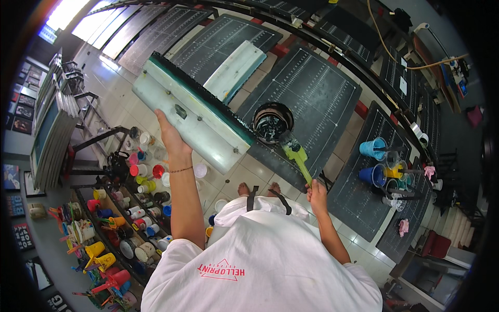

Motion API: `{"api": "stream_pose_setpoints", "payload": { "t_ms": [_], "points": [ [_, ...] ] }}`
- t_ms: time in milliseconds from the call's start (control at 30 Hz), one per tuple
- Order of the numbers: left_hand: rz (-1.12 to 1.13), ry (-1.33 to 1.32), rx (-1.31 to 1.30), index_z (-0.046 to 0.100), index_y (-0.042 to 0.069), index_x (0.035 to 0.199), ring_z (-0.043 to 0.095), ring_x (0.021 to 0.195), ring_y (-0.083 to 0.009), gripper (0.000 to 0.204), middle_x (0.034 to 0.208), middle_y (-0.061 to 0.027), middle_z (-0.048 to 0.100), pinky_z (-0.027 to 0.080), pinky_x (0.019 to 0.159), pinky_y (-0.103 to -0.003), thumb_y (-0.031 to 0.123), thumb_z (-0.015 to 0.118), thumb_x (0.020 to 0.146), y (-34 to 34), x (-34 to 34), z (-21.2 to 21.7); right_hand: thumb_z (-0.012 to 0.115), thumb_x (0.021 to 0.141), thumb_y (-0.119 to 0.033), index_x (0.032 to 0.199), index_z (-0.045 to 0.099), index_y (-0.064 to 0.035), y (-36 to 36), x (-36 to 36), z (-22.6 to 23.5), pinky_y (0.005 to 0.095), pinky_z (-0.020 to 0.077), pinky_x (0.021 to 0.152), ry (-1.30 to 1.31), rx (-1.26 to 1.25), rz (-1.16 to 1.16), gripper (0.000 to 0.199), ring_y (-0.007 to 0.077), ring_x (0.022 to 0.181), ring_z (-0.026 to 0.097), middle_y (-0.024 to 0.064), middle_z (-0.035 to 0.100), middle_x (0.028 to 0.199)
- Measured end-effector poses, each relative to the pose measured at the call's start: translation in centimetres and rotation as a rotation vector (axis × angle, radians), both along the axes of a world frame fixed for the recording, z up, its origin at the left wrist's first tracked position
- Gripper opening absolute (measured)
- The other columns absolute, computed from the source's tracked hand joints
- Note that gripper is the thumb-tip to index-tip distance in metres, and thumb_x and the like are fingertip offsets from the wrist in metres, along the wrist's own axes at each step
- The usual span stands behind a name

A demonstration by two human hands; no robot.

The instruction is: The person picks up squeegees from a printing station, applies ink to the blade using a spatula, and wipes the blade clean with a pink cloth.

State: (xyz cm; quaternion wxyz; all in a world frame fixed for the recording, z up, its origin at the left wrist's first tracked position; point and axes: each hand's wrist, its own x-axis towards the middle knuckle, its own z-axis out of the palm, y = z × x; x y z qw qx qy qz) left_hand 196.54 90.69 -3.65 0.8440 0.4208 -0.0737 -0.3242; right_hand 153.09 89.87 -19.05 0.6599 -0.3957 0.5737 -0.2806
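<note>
My left hand (173, 136) grips a wide screen-printing squeegee (205, 124) by its pale metal holder, tilted in front of me. Black ink coats the long edge of its green blade. Closed round the handle of a yellow-green spatula (298, 159) is my right hand (316, 196). The spatula's dark, inky head is at the rim of an open tub of black ink (272, 125), close to the squeegee's lower right end. The tub stands on a dark printing board (317, 93) marked with white lines. Behind the squeegee lies a second pale squeegee (236, 70).
More dark boards (223, 41) stretch along the far side. At right, blue cups (372, 176) and other containers stand on a board near a pink cloth (403, 226). Shelves of paint tubs (145, 252) fill the lower left, beside stacked screen frames (56, 138).
</note>
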Motion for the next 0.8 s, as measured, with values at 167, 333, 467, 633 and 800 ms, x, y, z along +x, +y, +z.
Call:
{"api": "stream_pose_setpoints", "payload": {
  "t_ms": [167, 333, 467, 633, 800],
  "points": [
    [-0.006, 0.009, 0.009, 0.040, 0.003, 0.140, 0.054, 0.118, -0.0274, 0.058, 0.133, -0.0131, 0.053, 0.046, 0.100, -0.041, 0.047, 0.036, 0.102, -0.2, -0.4, 0.5, 0.042, 0.103, -0.039, 0.088, 0.058, -0.0004, 1.0, -1.5, 0.6, 0.0213, 0.0272, 0.043, 0.025, -0.018, -0.022, 0.044, 0.0034, 0.050, 0.033, -0.0048, 0.039, 0.062],
    [-0.021, 0.016, 0.003, 0.040, 0.003, 0.139, 0.055, 0.118, -0.0276, 0.058, 0.133, -0.0133, 0.053, 0.046, 0.100, -0.041, 0.048, 0.036, 0.102, -0.7, -0.3, 0.4, 0.043, 0.103, -0.039, 0.092, 0.058, 0.0000, 2.0, -3.1, 2.3, 0.0207, 0.0260, 0.043, -0.014, -0.015, -0.058, 0.044, 0.0037, 0.050, 0.032, -0.0042, 0.038, 0.063],
    [-0.008, -0.015, 0.007, 0.042, 0.001, 0.136, 0.058, 0.112, -0.0280, 0.059, 0.128, -0.0143, 0.056, 0.050, 0.095, -0.042, 0.048, 0.040, 0.101, -1.9, 0.4, -0.1, 0.047, 0.102, -0.035, 0.105, 0.062, 0.0013, 1.2, -2.1, 7.3, 0.0193, 0.0302, 0.049, 0.095, -0.233, -0.045, 0.039, 0.0045, 0.057, 0.038, -0.0017, 0.046, 0.072],
    [0.010, -0.146, -0.019, 0.046, -0.004, 0.127, 0.063, 0.103, -0.0246, 0.054, 0.120, -0.0155, 0.059, 0.055, 0.087, -0.037, 0.043, 0.043, 0.102, -3.6, -0.8, 1.4, 0.058, 0.096, -0.024, 0.115, 0.062, 0.0016, -0.7, 0.6, 14.9, 0.0237, 0.0392, 0.061, 0.464, -0.821, 0.160, 0.033, 0.0107, 0.072, 0.048, 0.0029, 0.050, 0.084],
    [0.001, -0.210, -0.014, 0.046, -0.003, 0.128, 0.064, 0.101, -0.0239, 0.050, 0.117, -0.0146, 0.061, 0.055, 0.086, -0.037, 0.040, 0.042, 0.102, -4.5, -1.2, 2.0, 0.061, 0.093, -0.015, 0.114, 0.063, -0.0017, -0.7, 1.2, 18.2, 0.0296, 0.0414, 0.063, 0.601, -0.858, 0.258, 0.026, 0.0183, 0.071, 0.050, 0.0073, 0.048, 0.081]
  ]
}}
